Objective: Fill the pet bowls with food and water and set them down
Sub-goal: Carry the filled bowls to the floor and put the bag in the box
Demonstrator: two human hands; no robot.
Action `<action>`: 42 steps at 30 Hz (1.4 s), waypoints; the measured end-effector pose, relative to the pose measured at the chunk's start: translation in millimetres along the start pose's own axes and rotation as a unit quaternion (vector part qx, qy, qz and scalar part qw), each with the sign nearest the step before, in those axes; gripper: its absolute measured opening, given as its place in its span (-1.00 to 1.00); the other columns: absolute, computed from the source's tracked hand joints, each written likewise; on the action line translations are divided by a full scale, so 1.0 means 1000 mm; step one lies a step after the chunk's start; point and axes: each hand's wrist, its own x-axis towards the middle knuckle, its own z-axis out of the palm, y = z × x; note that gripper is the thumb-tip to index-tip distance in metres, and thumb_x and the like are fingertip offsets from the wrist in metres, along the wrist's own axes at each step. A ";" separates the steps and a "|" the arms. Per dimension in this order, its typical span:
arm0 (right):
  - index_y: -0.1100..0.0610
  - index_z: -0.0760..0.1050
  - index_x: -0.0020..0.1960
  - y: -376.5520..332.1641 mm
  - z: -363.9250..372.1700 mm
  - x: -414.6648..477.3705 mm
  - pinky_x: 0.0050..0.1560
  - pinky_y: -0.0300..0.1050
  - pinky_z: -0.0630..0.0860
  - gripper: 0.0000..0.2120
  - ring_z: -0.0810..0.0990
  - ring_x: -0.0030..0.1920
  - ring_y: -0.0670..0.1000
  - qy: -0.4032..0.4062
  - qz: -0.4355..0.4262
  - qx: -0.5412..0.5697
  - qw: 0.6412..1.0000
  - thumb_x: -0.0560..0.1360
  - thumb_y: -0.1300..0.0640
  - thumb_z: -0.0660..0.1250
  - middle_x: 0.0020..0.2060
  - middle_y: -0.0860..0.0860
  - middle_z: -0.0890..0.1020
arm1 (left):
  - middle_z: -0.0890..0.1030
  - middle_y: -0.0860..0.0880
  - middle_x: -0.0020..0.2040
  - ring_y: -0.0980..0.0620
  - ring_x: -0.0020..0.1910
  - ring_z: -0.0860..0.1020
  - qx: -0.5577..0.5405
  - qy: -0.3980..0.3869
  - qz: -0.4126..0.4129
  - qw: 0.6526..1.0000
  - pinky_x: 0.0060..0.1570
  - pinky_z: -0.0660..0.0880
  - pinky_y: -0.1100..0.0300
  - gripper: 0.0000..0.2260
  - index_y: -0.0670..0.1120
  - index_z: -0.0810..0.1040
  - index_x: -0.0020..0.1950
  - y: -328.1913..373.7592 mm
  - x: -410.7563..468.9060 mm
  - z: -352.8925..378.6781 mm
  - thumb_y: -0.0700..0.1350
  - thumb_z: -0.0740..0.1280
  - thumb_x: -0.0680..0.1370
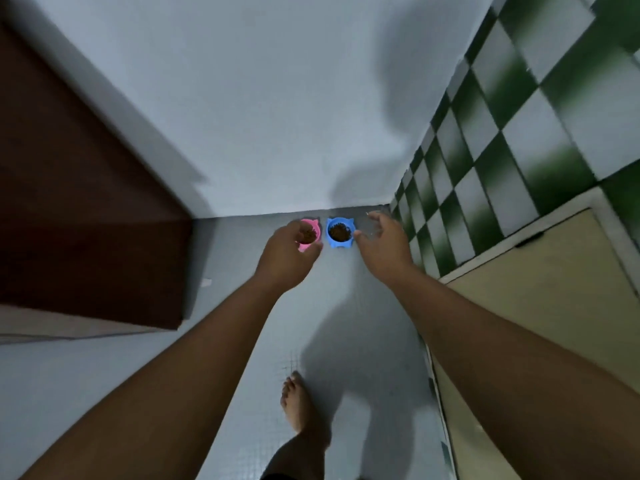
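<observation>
The bare foot [294, 400] stands nearest me on the floor [239, 341]. Ahead by the wall [259, 116] sits the blue bowl [331, 241], kibble [339, 232] inside. Just left of it my left hand [285, 252] curls its fingers round the filled pink bowl [312, 224]. Right of it my right hand [381, 244] hovers, fingers spread, holding nothing. I would keep the pink bowl level, settle it beside the blue bowl, then release gently.

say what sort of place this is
Probably a kitchen or utility corner: green checked wall tiles, a beige cabinet, and a pink bowl and blue bowl of kibble on the floor.
</observation>
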 end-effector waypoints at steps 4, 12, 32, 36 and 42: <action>0.03 0.38 0.42 -0.012 -0.038 -0.068 0.22 -0.11 0.47 -0.54 0.48 0.29 -0.02 0.003 -0.029 0.024 0.999 0.55 0.02 0.36 0.32 0.00 0.48 | 0.51 0.13 -0.03 0.14 -0.03 0.51 -0.004 0.034 0.018 0.999 -0.17 0.34 0.44 -0.72 -0.05 0.57 0.28 0.025 -0.075 -0.009 -0.03 0.42 0.59; 0.07 0.42 0.39 -0.018 -0.129 -0.216 0.23 -0.12 0.46 -0.56 0.50 0.23 -0.02 0.023 -0.089 0.060 0.994 0.54 0.09 0.39 0.30 0.03 0.50 | 0.52 0.23 -0.09 0.18 -0.10 0.55 -0.044 0.044 0.049 0.997 -0.23 0.37 0.56 -0.84 0.06 0.55 0.13 0.064 -0.215 -0.026 -0.05 0.43 0.58; 0.07 0.47 0.30 0.049 -0.267 -0.600 0.02 -0.16 0.54 -0.62 0.57 0.01 -0.03 0.406 -0.003 0.064 0.912 0.51 0.07 0.41 0.14 -0.02 0.55 | 0.62 0.00 -0.01 0.11 -0.07 0.60 -0.076 -0.207 0.311 0.924 -0.17 0.47 0.27 -0.77 -0.01 0.58 0.21 0.182 -0.485 0.033 -0.02 0.42 0.58; 0.06 0.47 0.28 0.087 -0.300 -0.685 0.04 -0.14 0.54 -0.65 0.58 0.00 -0.02 0.474 0.044 0.054 0.878 0.52 0.06 0.39 0.07 0.01 0.58 | 0.63 0.02 -0.01 0.15 -0.08 0.61 -0.075 -0.271 0.371 0.885 -0.15 0.49 0.28 -0.80 0.05 0.57 0.18 0.208 -0.553 0.077 -0.01 0.43 0.56; 0.00 0.47 0.27 0.147 -0.336 -0.810 0.03 -0.10 0.58 -0.66 0.59 0.00 -0.06 0.544 0.104 0.069 0.830 0.51 0.05 0.40 0.09 -0.04 0.57 | 0.64 0.01 0.03 0.11 -0.02 0.63 -0.060 -0.377 0.420 0.823 -0.03 0.53 0.22 -0.77 0.03 0.56 0.19 0.238 -0.672 0.148 0.01 0.43 0.57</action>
